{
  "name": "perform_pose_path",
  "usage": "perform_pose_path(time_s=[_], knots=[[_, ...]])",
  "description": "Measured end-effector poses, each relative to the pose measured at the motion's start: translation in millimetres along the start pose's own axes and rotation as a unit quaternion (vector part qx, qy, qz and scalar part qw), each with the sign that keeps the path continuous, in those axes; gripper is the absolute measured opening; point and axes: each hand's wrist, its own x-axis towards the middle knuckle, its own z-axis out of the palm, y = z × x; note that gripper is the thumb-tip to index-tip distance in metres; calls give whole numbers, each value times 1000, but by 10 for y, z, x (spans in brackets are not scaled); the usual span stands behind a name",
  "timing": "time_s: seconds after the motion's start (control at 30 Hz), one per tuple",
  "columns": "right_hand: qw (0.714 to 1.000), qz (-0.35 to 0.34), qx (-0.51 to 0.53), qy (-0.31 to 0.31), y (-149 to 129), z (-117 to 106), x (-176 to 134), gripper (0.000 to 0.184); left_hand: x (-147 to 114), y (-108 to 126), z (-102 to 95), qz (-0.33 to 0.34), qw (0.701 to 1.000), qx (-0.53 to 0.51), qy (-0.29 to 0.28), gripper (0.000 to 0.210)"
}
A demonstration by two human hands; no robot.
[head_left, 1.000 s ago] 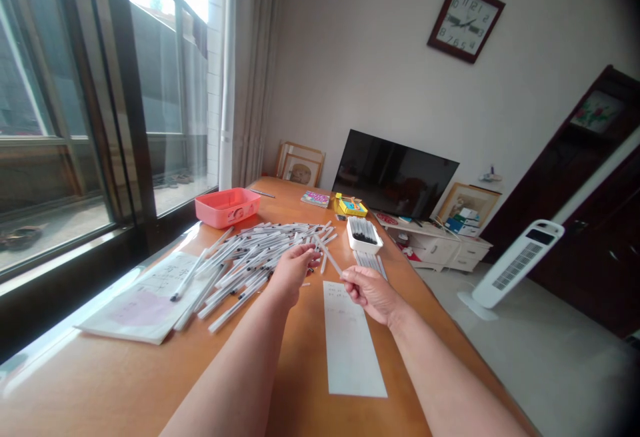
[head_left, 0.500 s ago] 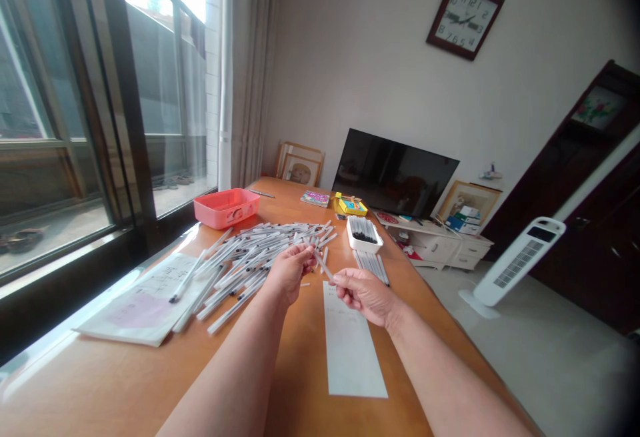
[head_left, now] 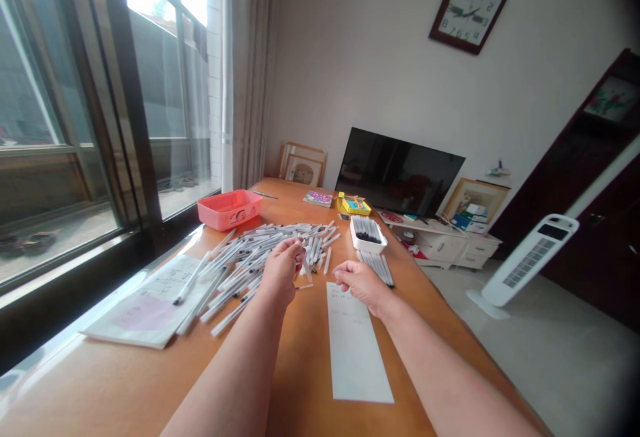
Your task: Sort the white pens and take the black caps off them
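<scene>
My left hand (head_left: 284,265) is closed in a pinch beside the pen pile, and a whitish, translucent pen barrel (head_left: 307,267) slants down from its fingertips. Over the top end of a long white paper strip (head_left: 357,350) is my right hand (head_left: 361,281), its thumb and fingers pressed together; whatever they hold, if anything, is too small to make out. A heap of clear pens with black ends (head_left: 250,260) spreads to the left of my left hand. Beyond my right hand several pens (head_left: 379,267) lie side by side, next to a white box (head_left: 376,246) filled with more pens.
At the back left stands a pink plastic basket (head_left: 213,215). A paper pad (head_left: 115,320) lies partly under the pens. Farther back are a colourful booklet (head_left: 318,198) and a yellow box (head_left: 357,207). The wooden table's right edge drops to the floor, where a tower fan (head_left: 530,260) stands.
My hands have moved apart. The pen piece that spanned both hands now hangs from my left hand, which has shifted slightly left. The view has shifted a little.
</scene>
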Motion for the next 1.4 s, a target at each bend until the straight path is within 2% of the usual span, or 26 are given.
perform_pose_path(time_s=[0.1,0.3,0.5,0.63,0.9,1.03,1.17,1.27,1.4], knots=[[997,-22,-74,19,93,60,109,8,29,71,-36,0,999,-14,48,37],[970,-97,-224,-1,285,252,358,10,64,171,-95,-12,994,-36,107,37],[929,-136,-342,-41,301,415,491,10,69,192,-107,-31,992,-49,113,34],[921,-143,-357,-66,266,445,510,5,90,185,-112,-49,990,-61,113,30],[899,-159,-396,-97,112,363,274,4,90,170,-104,-71,989,-68,108,27],[928,-120,-336,-104,85,254,135,4,64,182,-87,-79,989,-65,109,23],[973,-54,-207,-81,81,96,-10,5,99,119,-108,-80,992,-50,87,21],[997,-29,-45,-51,13,-75,-120,14,122,49,-129,-102,994,-20,32,25],[991,-50,122,36,-153,-370,-217,21,50,33,-108,-107,992,24,-63,31]])
